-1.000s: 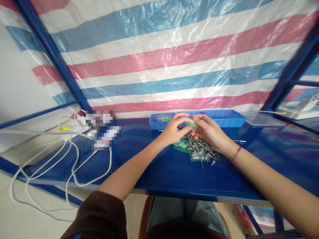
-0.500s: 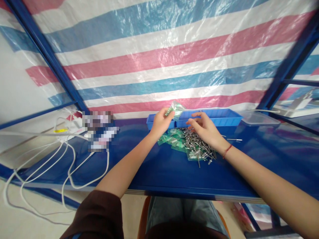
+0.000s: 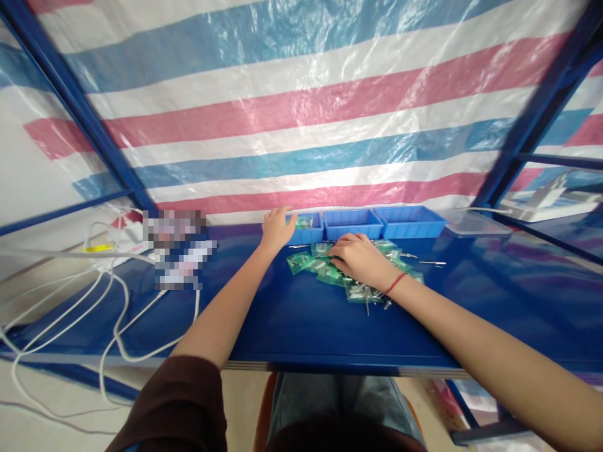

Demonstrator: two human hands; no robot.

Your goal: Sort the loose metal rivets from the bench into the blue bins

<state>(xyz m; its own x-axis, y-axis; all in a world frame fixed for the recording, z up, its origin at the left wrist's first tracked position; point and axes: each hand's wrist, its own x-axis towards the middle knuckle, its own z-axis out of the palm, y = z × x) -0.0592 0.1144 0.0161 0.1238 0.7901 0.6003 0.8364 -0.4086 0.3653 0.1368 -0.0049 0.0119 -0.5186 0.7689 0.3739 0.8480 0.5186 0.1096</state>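
My left hand (image 3: 279, 228) rests at the left blue bin (image 3: 306, 236), fingers apart and holding nothing I can see. Inside that bin lies a small green-and-clear plastic bag (image 3: 305, 222), close to my thumb. My right hand (image 3: 362, 258) is down on the pile of green plastic bags (image 3: 330, 274) on the table, its fingers curled and closed on one of them. Thin metal pins like blind rivets (image 3: 367, 300) lie among the bags, partly hidden under this hand. A red string circles my right wrist.
Two more blue bins, a middle one (image 3: 352, 233) and a right one (image 3: 411, 232), stand in the row along the striped sheet. A clear plastic lid (image 3: 477, 223) lies beyond them. White cables (image 3: 123, 295) sprawl at the left. A single pin (image 3: 432, 263) lies right of the pile.
My left hand has moved left to the left bin and let go of the plastic bag it held. My right hand has lowered leftward onto the pile and closed on a bag.
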